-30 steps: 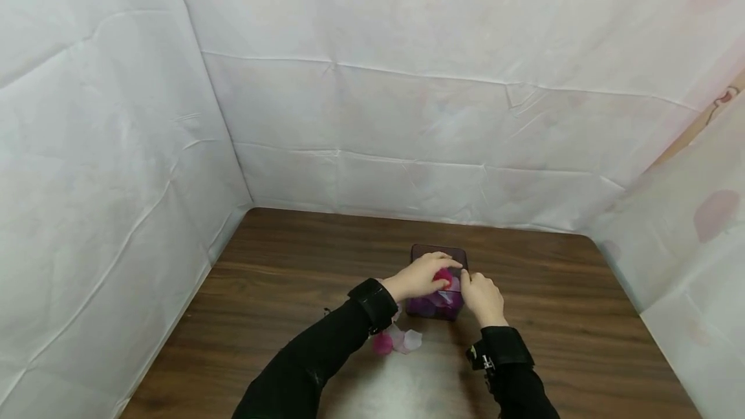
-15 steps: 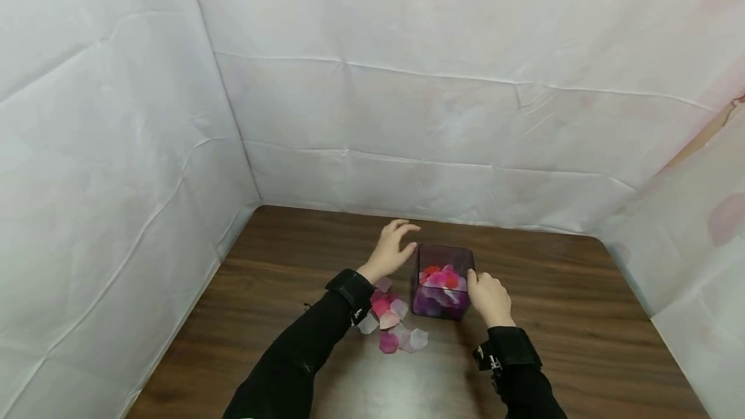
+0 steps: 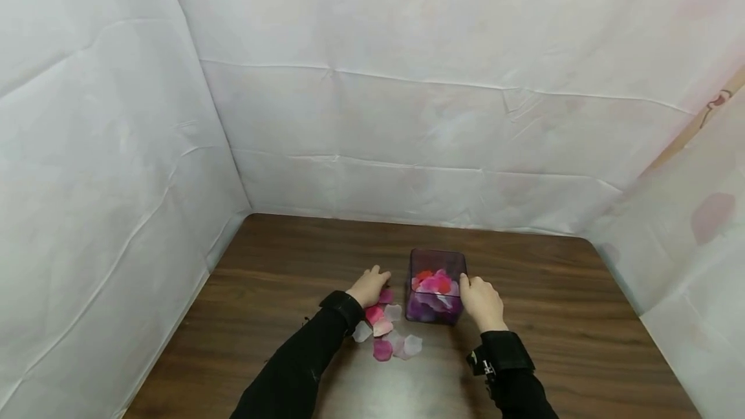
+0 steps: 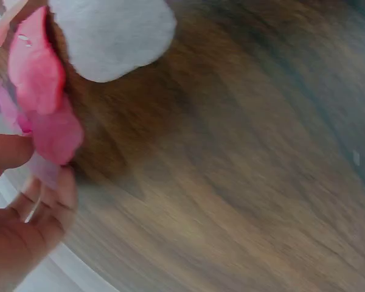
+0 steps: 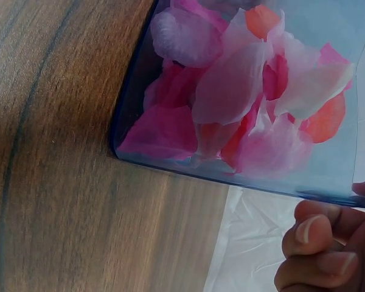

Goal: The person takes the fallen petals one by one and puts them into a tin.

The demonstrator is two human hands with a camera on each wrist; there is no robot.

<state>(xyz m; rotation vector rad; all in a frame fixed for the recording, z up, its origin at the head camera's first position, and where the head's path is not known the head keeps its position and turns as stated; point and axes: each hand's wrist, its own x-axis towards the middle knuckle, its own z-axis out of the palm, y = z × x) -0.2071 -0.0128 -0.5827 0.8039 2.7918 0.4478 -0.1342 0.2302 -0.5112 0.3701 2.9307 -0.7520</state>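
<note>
A translucent purple plastic box (image 3: 438, 254), open at the top, stands on the table with pink, white and orange flower petals (image 5: 231, 97) inside. My right hand (image 3: 483, 302) grips its right wall near the rim, with the thumb on the inner side and curled fingers outside. To the left of the box, my left hand (image 3: 368, 286) reaches down to a loose group of petals (image 3: 382, 327) on the table. In the left wrist view its thumb and fingers stand apart around a pale petal (image 4: 44, 170), beside a pink petal (image 4: 59, 134). Whether they press on it cannot be told.
The brown wood-grain table (image 3: 291, 264) is enclosed by white sheeting (image 3: 361, 115) at the back and both sides. Nearest the front of the loose group lie a magenta petal (image 3: 382, 350) and a white petal (image 3: 412, 345).
My left hand has moved from over the box out to its left, then down to the loose petals. Throughout, the right hand stays on the box wall.
</note>
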